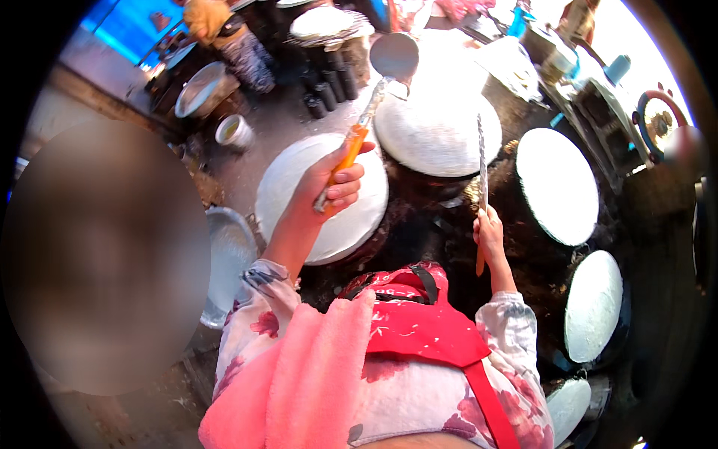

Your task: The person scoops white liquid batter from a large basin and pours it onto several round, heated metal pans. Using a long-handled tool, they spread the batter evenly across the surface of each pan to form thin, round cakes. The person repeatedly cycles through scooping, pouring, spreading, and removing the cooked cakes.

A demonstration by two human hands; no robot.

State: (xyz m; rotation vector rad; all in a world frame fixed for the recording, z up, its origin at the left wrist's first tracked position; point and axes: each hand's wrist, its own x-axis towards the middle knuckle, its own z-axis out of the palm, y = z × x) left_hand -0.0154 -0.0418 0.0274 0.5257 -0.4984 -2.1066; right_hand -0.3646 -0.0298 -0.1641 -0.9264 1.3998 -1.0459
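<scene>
My left hand (338, 179) grips the orange handle (349, 156) of a tool with a round, flat metal head (394, 57), raised over a round white-coated surface (307, 217). My right hand (489, 232) is closed on the wooden handle of a long, thin metal blade (482, 157), pointing away from me. Beyond the two tools is another round white surface (437, 135). More white rounds on dark bases stand to the right, among them one (556, 187) beside the blade and another (593, 305) lower down.
A metal basin (224, 247) is at the left, a white bucket (234, 133) farther back. Another person (206, 21) stands at upper left near a bowl (202, 90). Dark cylinders (329, 93) stand at the back, equipment (598, 112) along the right. A large blurred patch hides the far left.
</scene>
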